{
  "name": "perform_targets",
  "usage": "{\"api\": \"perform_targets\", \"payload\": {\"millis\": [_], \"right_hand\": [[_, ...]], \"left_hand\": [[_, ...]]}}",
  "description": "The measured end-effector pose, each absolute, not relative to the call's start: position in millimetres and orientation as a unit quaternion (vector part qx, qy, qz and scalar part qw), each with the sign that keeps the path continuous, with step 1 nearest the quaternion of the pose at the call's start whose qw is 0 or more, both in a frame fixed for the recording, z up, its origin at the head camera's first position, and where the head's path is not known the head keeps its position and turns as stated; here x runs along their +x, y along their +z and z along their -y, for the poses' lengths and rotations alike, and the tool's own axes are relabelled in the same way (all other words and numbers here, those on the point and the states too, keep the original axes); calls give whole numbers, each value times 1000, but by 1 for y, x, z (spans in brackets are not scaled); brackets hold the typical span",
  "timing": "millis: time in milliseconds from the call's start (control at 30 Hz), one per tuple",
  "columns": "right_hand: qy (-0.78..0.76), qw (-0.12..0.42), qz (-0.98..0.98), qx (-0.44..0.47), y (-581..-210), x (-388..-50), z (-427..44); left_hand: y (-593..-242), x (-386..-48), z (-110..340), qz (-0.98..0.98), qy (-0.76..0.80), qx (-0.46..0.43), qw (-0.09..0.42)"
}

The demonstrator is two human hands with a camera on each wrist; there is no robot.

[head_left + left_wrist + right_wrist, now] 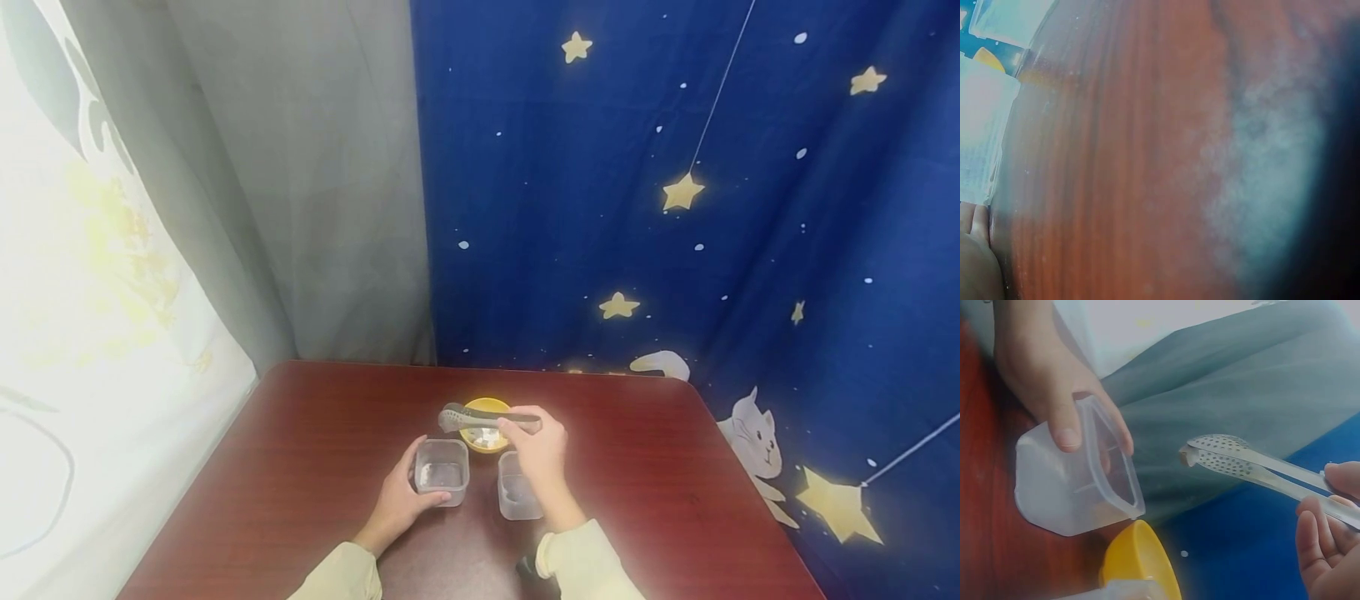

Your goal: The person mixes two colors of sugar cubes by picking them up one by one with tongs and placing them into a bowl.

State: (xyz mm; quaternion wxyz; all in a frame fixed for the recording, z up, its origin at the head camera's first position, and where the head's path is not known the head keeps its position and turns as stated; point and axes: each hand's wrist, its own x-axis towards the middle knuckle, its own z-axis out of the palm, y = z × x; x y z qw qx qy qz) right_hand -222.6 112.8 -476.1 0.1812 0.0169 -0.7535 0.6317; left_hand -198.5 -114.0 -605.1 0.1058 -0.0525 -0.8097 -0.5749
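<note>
My left hand (400, 497) grips a clear square plastic container (442, 472) by its sides, thumb on the near wall. In the right wrist view the same container (1060, 487) is seen from the side. My right hand (545, 446) pinches a pair of metal tongs (480, 420) with perforated heads, held over a yellow bowl (487, 450). Between the tong tips is a small pale piece (1189, 456), its kind unclear. Whitish pieces (483, 437) lie in the bowl. A second clear container (517, 504) stands below the right hand, partly hidden by it.
Everything stands on a dark red wooden table (322, 433). A small dark object (527, 569) lies by the right sleeve, partly covered. Behind the table hang a grey curtain (337, 208) and a blue starry one (525, 208). The left wrist view shows mostly tabletop (1116, 156).
</note>
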Motion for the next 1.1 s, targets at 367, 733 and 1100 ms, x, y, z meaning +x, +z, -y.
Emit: {"api": "perform_targets", "payload": {"millis": [367,733,1100], "right_hand": [[647,222,730,16,-428,-201,-117],[666,247,704,20,-415,-210,-133],[683,263,681,21,-409,-213,-144]], "left_hand": [[-602,-197,114,810,-575,-52,103],[-601,-198,115,813,-569,-58,112],[-603,-198,115,802,-585,-59,100]]}}
